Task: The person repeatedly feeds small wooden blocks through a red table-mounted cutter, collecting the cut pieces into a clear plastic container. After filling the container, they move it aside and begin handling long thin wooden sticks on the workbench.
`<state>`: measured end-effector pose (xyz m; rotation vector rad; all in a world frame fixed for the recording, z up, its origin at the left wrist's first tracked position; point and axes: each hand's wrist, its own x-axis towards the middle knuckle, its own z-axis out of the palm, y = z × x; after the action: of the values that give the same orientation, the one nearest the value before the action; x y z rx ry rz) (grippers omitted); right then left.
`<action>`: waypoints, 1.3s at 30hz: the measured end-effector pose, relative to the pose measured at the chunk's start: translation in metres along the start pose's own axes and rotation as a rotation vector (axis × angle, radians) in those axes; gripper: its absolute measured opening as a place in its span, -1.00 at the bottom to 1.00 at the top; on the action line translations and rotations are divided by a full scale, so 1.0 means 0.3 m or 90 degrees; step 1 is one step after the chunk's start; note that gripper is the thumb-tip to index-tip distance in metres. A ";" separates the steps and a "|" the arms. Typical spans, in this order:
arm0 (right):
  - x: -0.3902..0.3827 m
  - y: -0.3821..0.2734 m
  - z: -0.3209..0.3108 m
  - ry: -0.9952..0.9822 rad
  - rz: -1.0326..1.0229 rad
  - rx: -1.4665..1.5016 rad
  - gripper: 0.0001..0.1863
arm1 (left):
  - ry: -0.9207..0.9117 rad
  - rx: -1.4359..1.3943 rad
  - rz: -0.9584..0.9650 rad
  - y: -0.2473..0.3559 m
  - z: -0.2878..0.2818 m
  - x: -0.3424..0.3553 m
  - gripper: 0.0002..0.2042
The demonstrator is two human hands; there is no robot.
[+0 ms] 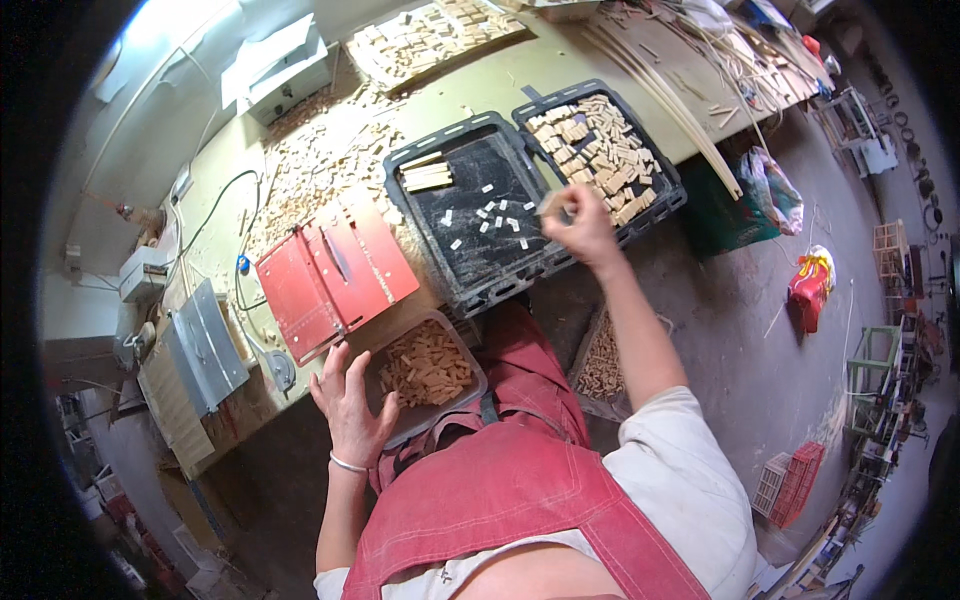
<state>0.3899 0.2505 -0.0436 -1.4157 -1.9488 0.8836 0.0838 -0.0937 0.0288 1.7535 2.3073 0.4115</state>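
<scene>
My right hand (578, 225) pinches a small wooden piece (551, 207) at the right rim of a black tray (465, 244), beside a second black tray of wooden blocks (618, 160). The first tray holds several small pale pieces and a bundle of short wooden strips (425, 175). My left hand (353, 395) is open, fingers apart and bent, by the front edge of a red saw table (368, 270), whose blade slot shows. Just right of that hand, below the bench, is a clear bin of wooden blocks (422, 368).
The workbench (700, 85) carries a board of blocks (430, 40), scattered offcuts (310, 155), long strips (660, 85), white boxes (275, 75) and a grey metal plate (207, 345). A second bin (610, 370), a red-yellow bag (812, 290) and red crates (795, 485) are on the floor.
</scene>
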 end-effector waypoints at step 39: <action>0.506 -0.171 0.613 -0.268 -0.317 -0.427 -0.38 | -0.053 -0.170 -0.148 -0.003 0.100 -0.083 -0.39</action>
<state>0.1774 0.3514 -0.1079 -1.0034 -2.9308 0.3065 0.0998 -0.1151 0.0004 1.3382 2.2434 0.5622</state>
